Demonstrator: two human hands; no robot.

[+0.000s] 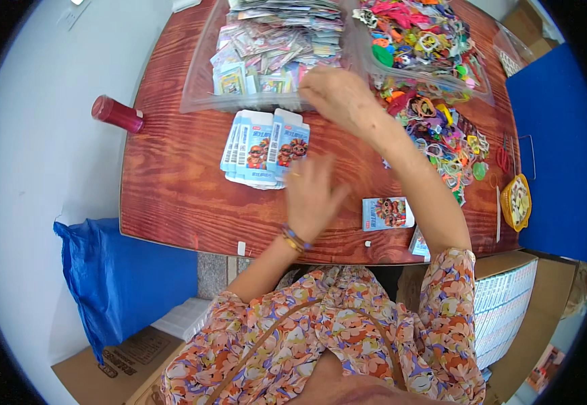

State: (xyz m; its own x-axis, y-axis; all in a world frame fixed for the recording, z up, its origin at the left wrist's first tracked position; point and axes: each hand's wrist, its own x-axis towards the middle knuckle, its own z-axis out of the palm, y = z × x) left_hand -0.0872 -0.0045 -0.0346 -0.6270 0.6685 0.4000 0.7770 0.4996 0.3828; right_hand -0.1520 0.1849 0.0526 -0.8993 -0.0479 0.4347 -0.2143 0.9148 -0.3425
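My left hand, bracelets at its wrist, is slightly blurred above the table with its fingers apart and nothing in them. It is just beside the right end of a stack of flat light-blue cartons printed with cartoon figures. My right hand reaches over the near edge of a clear plastic bin full of card packets. Its fingers are bent together, and whatever they grip is hidden. A light-blue box lies by my right forearm, with another box partly hidden under that arm.
A second clear bin holds colourful small trinkets, with a pile of trinkets spilled before it. Red scissors and a yellow basket lie at the right. A red bottle is at the left edge. A carton of boxes stands lower right.
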